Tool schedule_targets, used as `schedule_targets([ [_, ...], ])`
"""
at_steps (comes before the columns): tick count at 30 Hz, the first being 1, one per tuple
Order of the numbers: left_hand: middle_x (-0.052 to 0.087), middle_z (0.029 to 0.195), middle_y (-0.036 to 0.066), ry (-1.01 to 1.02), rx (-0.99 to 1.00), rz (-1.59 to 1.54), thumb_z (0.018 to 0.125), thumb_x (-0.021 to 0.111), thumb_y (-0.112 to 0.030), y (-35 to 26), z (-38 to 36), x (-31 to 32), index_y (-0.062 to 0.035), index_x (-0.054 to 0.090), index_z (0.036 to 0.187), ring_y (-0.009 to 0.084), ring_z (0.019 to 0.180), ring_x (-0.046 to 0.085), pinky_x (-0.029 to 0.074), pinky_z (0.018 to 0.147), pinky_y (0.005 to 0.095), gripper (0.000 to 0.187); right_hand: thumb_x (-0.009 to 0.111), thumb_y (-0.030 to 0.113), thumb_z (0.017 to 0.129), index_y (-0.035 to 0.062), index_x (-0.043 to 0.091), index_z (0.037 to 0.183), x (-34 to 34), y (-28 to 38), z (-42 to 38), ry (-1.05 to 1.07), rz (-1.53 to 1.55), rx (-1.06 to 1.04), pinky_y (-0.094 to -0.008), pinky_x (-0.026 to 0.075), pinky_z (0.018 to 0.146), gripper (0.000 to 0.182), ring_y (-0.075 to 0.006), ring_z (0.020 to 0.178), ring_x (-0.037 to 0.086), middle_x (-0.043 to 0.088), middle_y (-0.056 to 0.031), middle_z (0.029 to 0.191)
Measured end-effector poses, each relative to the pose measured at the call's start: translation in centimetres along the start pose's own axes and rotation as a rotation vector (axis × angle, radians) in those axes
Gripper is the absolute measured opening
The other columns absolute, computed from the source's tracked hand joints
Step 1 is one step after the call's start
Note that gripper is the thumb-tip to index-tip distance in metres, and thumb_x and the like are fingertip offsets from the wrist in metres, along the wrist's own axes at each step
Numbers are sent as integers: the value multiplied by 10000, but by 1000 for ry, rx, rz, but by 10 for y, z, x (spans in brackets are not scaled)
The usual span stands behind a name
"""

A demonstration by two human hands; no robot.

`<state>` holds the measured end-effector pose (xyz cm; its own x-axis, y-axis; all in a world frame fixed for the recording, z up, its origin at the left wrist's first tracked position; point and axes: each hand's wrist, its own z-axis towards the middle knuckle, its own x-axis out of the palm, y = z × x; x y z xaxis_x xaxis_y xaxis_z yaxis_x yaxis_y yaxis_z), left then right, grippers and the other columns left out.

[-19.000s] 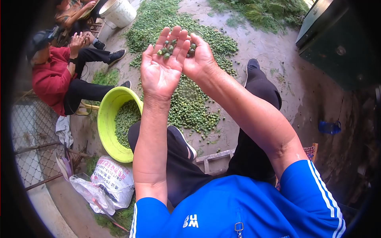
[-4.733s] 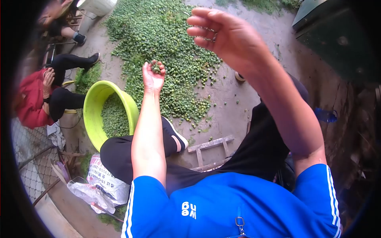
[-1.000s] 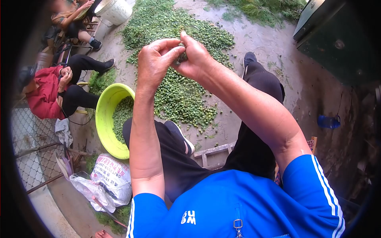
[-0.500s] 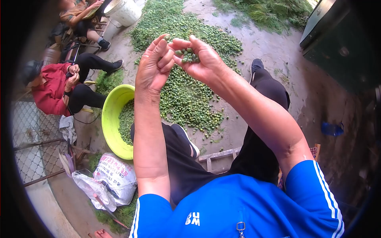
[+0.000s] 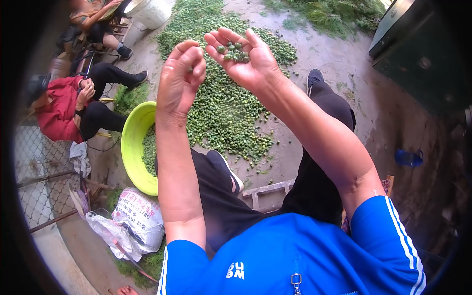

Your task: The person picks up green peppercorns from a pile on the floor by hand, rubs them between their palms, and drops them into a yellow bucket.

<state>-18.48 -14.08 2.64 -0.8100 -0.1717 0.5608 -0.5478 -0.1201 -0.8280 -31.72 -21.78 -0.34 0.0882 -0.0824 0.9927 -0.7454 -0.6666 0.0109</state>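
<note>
My left hand [image 5: 182, 73] is raised left of my right hand, its fingers curled and thumb pressed toward them; whatever it may hold is hidden. Palm up, my right hand [image 5: 248, 59] is loosely cupped and holds several small round green fruits [image 5: 236, 53]. The two hands are apart. Beneath them, a large heap of similar green fruits [image 5: 231, 118] spreads over the floor. Beside my left forearm stands a yellow-green tub [image 5: 132, 147] with more green fruits inside, partly hidden by that arm.
At left sits a person in red [image 5: 59, 110]; another person [image 5: 96, 19] sits behind, near a white bucket [image 5: 152, 12]. A white sack [image 5: 140, 219] lies below the tub. Green branches [image 5: 334, 14] lie at the back, a dark cabinet [image 5: 423, 54] stands right, and a blue object [image 5: 409, 158] lies there.
My left hand has moved left, away from my right hand, and the green fruit at its fingertips no longer shows. My right hand has opened wider and shifted slightly up.
</note>
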Motion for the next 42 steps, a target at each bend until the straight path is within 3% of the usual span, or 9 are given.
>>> schedule_targets([
  [6, 604, 875, -28, 44, 119, 536, 833, 691, -68, 22, -2, 8, -59, 627, 1051, -26, 571, 420, 275, 456, 121, 228, 246, 374, 1014, -123, 490, 1159, -3, -2, 4, 57, -52, -42, -496, 396, 1043, 572, -365, 1192, 477, 499, -256, 1208],
  [11, 596, 923, 39, 6, 305, 872, 759, 759, -88, 38, -2, 10, -31, 673, 1035, 104, 799, 569, 500, 714, 243, 295, 247, 386, 1012, -88, 513, 1143, -5, -7, 5, 12, -191, -85, -466, 411, 1016, 560, -330, 1172, 497, 523, -239, 1191],
  [18, 575, 898, -19, -15, 423, 1044, 788, 741, -74, 50, -5, 19, -53, 664, 1017, 41, 730, 508, 436, 667, 182, 242, 271, 380, 1012, -60, 541, 1095, -13, -11, 7, -39, -255, -100, -458, 445, 976, 524, -314, 1129, 534, 579, -197, 1099],
  [19, 575, 898, -19, -13, 421, 1042, 788, 741, -74, 51, -5, 20, -53, 664, 1017, 41, 730, 508, 436, 667, 182, 242, 272, 384, 1009, -46, 537, 1074, -13, -12, 7, -33, -251, -102, -449, 468, 904, 509, -303, 1074, 546, 568, -191, 1066],
  [20, 576, 897, -18, -14, 373, 994, 798, 734, -76, 51, -5, 20, -51, 655, 1001, 43, 731, 514, 437, 670, 182, 220, 273, 387, 1007, -32, 532, 1052, -13, -12, 7, -26, -245, -104, -439, 492, 832, 495, -293, 1018, 558, 558, -185, 1033],
  [31, 579, 908, -18, 91, 75, 505, 873, 640, -57, 39, -3, 7, -44, 591, 1048, 19, 680, 478, 386, 571, 161, 183, 262, 376, 1007, -49, 536, 1010, -13, -9, 7, -98, -89, -84, -441, 469, 894, 505, -306, 1033, 538, 554, -207, 1026],
  [36, 599, 915, 71, 85, -154, -212, 884, 582, -36, 28, 5, -5, 10, 559, 1063, 123, 724, 529, 405, 518, 188, 186, 252, 377, 1010, -53, 526, 1002, -20, -9, 15, -70, -39, -95, -465, 477, 877, 510, -313, 1024, 526, 542, -213, 1029],
  [38, 596, 919, 85, 102, -193, -303, 891, 567, -50, 25, 5, -5, 7, 552, 1059, 136, 728, 531, 405, 520, 191, 178, 245, 373, 1014, -73, 479, 1124, -19, -9, 13, -54, -27, -84, -475, 456, 932, 516, -345, 1074, 493, 479, -265, 1163],
  [42, 529, 1032, 145, 208, -267, -526, 939, 497, -126, 26, 5, -12, 42, 523, 1117, 173, 825, 496, 428, 582, 230, 247, 245, 367, 1013, -74, 477, 1128, -6, -7, 0, -77, -60, -77, -456, 460, 920, 512, -334, 1086, 488, 478, -254, 1154],
])
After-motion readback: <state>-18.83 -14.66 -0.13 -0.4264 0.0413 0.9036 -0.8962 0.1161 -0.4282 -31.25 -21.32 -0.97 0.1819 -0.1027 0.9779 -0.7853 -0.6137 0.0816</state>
